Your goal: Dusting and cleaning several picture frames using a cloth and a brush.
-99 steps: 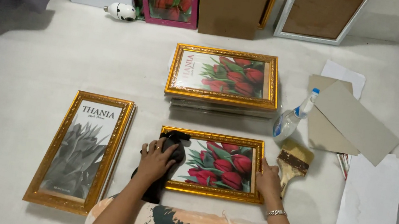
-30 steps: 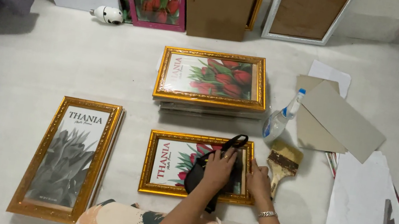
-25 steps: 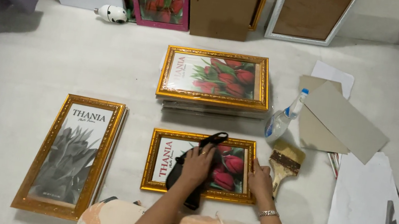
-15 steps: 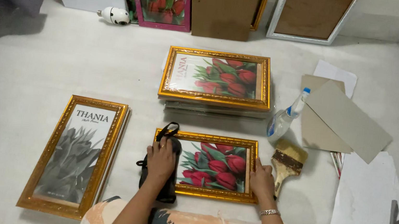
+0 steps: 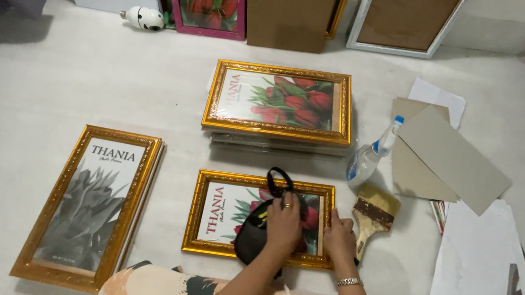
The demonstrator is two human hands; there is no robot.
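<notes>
In the lower middle of the picture we press a black cloth [image 5: 258,233] on the glass of the small gold frame [image 5: 260,219] with our left hand [image 5: 284,221]; the fingers are folded over the cloth and hold it flat, its loop sticking up past the top edge of the frame. Our right hand [image 5: 339,235] lies open on the right edge of the frame and steadies it, with nothing inside it. We judge the wiping is in the middle: the cloth covers the centre-right of the glass, and we cannot tell how clean the left part with the letters is. A stack of frames [image 5: 280,105] stands just above, and a tall frame [image 5: 89,205] lies at the lower left, well apart. On the right the brush [image 5: 371,214] is just beside our right hand and the spray bottle [image 5: 370,157] is near, so there is little room on that side. To the left of the small frame the floor [image 5: 45,73] gives more room.
</notes>
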